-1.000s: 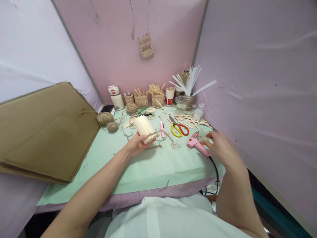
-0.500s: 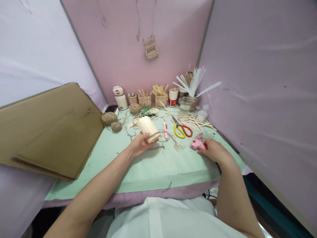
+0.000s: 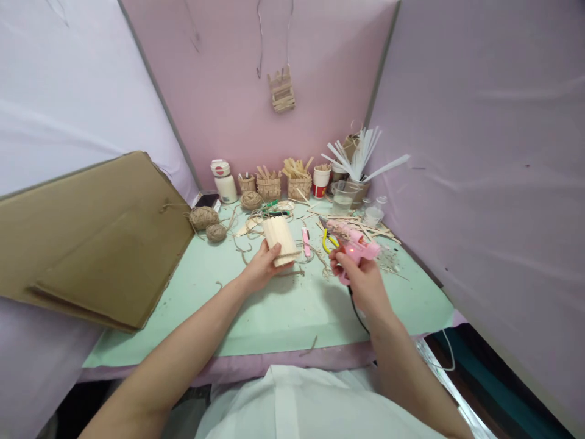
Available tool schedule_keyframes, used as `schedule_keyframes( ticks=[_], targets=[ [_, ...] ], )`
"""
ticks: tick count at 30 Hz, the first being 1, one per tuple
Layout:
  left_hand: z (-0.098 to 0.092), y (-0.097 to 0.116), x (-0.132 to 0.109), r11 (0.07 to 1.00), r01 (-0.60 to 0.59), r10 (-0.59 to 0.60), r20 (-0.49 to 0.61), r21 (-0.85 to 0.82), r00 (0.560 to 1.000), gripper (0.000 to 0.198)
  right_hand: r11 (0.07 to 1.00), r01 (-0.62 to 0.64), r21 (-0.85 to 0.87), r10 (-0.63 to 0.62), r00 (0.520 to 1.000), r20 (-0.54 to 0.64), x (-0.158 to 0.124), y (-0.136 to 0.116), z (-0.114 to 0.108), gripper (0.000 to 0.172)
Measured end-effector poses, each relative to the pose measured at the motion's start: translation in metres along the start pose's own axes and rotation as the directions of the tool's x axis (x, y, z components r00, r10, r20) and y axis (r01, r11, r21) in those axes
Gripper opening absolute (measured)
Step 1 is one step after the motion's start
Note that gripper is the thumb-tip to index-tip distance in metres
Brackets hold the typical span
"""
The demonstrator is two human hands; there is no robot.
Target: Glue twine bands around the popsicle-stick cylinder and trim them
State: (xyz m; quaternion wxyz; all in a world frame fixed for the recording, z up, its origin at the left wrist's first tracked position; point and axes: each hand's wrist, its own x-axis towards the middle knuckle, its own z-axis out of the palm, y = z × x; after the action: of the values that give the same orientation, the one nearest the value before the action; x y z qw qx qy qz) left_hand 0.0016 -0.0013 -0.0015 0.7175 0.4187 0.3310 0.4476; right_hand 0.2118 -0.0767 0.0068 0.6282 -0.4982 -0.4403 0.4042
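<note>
A pale stick cylinder leans at frame center, its banded lower end pinched in your left hand; right of center, your right hand wraps around a pink glue gun, yellow-handled scissors partly hidden behind it.

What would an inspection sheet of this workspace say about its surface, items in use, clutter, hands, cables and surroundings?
Surface: pale-green table covering, specked with scraps.
Items in use: pale craft-stick piece; pink glue gun, raised.
Clutter: loose wooden sticks, twine balls, pink cutter knife, scissors partly hidden by the glue gun.
Hands: left holds the craft-stick piece; right grips the glue gun.
Cables: black cord below the glue gun; white cable beyond the table.
Surroundings: pink back wall; large cardboard at left.
</note>
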Motion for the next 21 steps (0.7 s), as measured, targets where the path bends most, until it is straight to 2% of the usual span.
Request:
schedule_keyframes(
  ticks=[3, 6, 9, 13, 18, 21],
  targets=[
    [0.003, -0.003, -0.001, 0.999, -0.009, 0.009, -0.006, 0.049, 1.000, 0.059, 0.997, -0.036, 0.068, 0.033, 0.999, 0.040, -0.009, 0.006, 0.031, 0.036],
    [0.004, -0.005, -0.001, 0.997, -0.008, 0.006, 0.023, 0.083, 1.000, 0.063, 0.996, -0.076, 0.037, 0.073, 0.993, 0.096, -0.015, 0.004, 0.044, 0.039],
    [0.004, -0.006, 0.000, 0.992, -0.012, 0.008, 0.035, 0.127, 0.999, 0.076, 0.994, -0.107, 0.015, 0.104, 0.988, 0.117, -0.017, 0.001, 0.045, 0.041],
    [0.006, -0.008, -0.001, 0.986, -0.055, 0.053, 0.014, 0.160, 0.998, 0.094, 0.991, -0.086, 0.104, 0.074, 0.991, 0.110, -0.016, 0.005, 0.044, 0.038],
    [0.005, -0.010, -0.003, 0.982, -0.089, 0.071, 0.110, 0.170, 0.991, 0.099, 0.964, -0.081, 0.254, 0.053, 0.992, 0.114, -0.018, 0.011, 0.048, 0.033],
    [0.004, -0.010, -0.004, 0.957, -0.155, 0.122, 0.144, 0.246, 0.982, 0.116, 0.950, -0.072, 0.303, 0.039, 0.993, 0.115, -0.020, 0.012, 0.051, 0.031]
  ],
)
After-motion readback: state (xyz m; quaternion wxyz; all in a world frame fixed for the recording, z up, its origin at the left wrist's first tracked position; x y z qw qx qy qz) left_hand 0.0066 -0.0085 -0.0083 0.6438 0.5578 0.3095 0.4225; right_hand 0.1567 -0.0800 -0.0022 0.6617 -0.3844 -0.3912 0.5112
